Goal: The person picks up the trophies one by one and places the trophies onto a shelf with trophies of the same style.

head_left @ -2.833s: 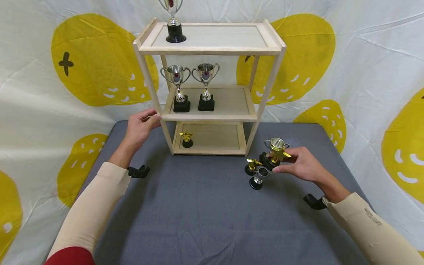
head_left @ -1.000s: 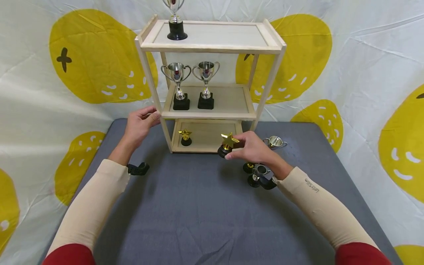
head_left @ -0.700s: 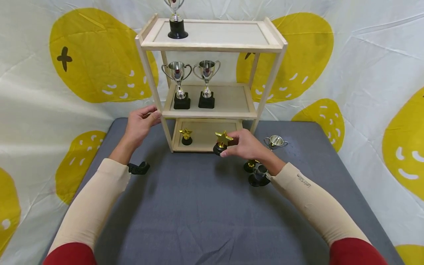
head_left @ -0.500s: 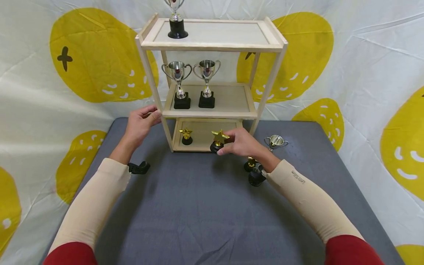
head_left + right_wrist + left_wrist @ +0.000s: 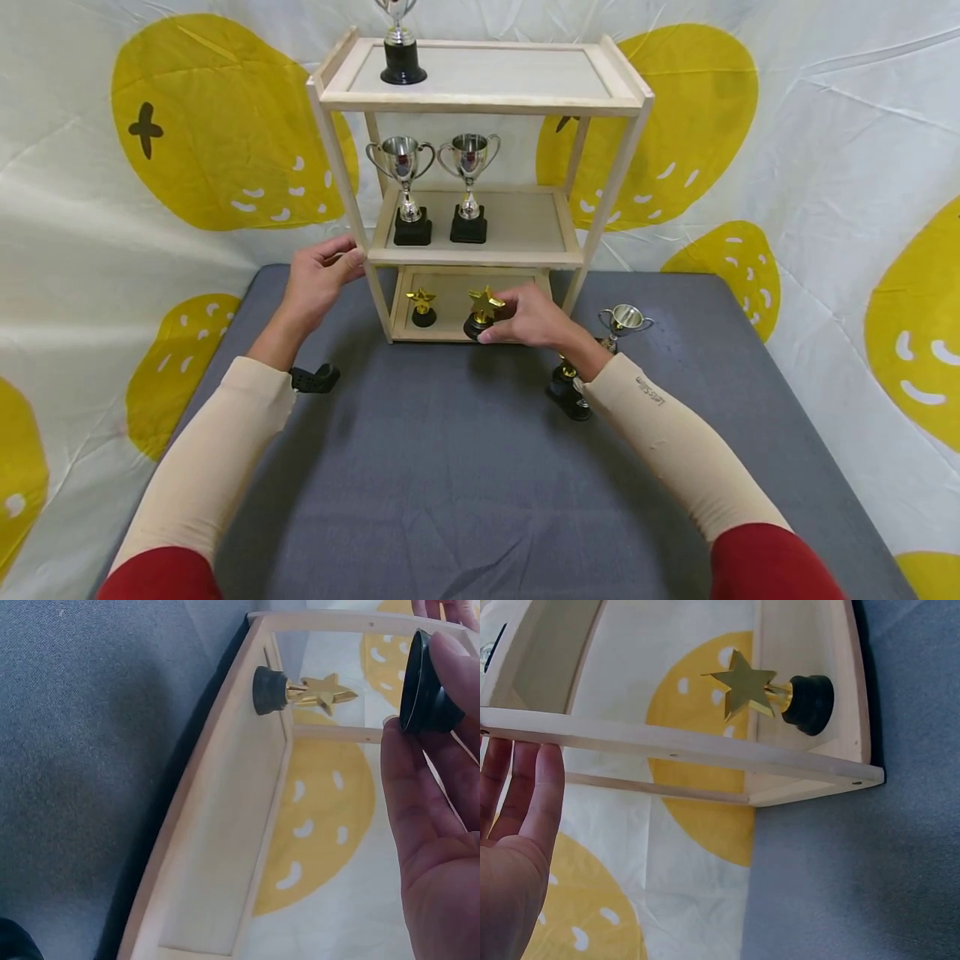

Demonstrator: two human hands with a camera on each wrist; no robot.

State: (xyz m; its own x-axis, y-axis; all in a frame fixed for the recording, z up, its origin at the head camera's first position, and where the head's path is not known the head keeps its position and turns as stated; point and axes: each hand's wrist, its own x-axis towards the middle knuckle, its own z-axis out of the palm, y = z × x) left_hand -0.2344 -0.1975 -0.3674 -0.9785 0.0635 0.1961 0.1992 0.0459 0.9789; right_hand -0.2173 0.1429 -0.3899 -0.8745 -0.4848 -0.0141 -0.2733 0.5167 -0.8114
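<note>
My right hand [image 5: 528, 317] pinches a gold star trophy [image 5: 486, 305] by its black base [image 5: 429, 694], held just in front of the lowest shelf. The base appears tilted, clear of the board. Another star trophy [image 5: 423, 308] stands upright at the left of that shelf [image 5: 450, 284]. My left hand [image 5: 318, 279] touches the left front post [image 5: 630, 739] of the wooden rack, with fairly straight fingers [image 5: 546, 787]. Two silver cup trophies [image 5: 402, 158] stand on the middle shelf, and a larger cup trophy [image 5: 402, 60], cut off by the frame, stands on the top.
To the right of the rack, a silver cup trophy [image 5: 626, 317] stands on the grey cloth-covered table [image 5: 420, 467]. Small trophies [image 5: 564, 387] nearby are partly hidden by my right wrist. A white backdrop with yellow shapes [image 5: 675, 125] hangs behind.
My right hand has picked the star trophy from the group on the right and carried it left to the front of the lowest shelf. The left hand has stayed at the post.
</note>
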